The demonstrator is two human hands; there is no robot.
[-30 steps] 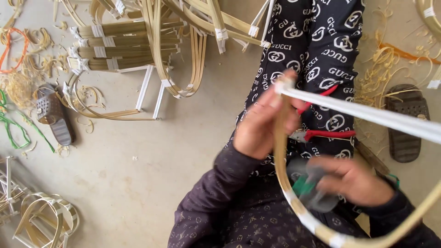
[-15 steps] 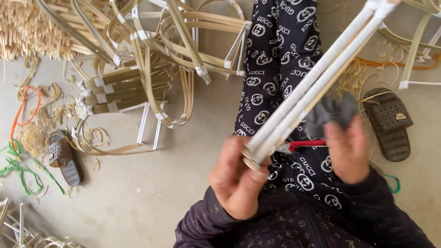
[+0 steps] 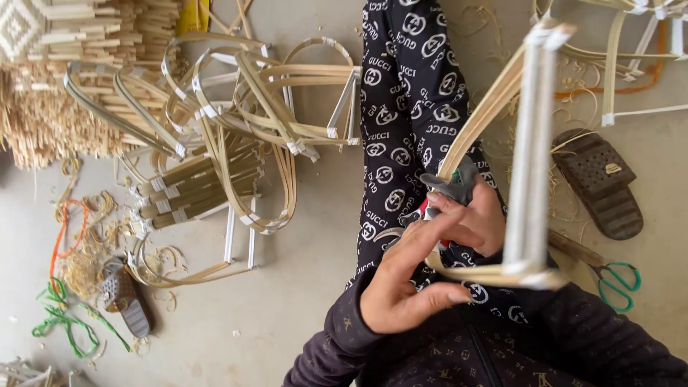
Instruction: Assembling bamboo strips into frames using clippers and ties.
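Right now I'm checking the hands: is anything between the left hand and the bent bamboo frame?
Nothing visible. The left hand already touches the bamboo frame at its lower corner; the right hand holds a grey tool against it.

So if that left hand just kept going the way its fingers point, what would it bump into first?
Most likely the right hand, which holds a grey tool just past the left hand's outstretched fingers. They already look close to touching, though depth is hard to judge here.

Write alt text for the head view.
A person's left hand and right hand hold a bent bamboo-strip frame over their lap, the right also gripping a grey tool. More bent frames lie on the floor.
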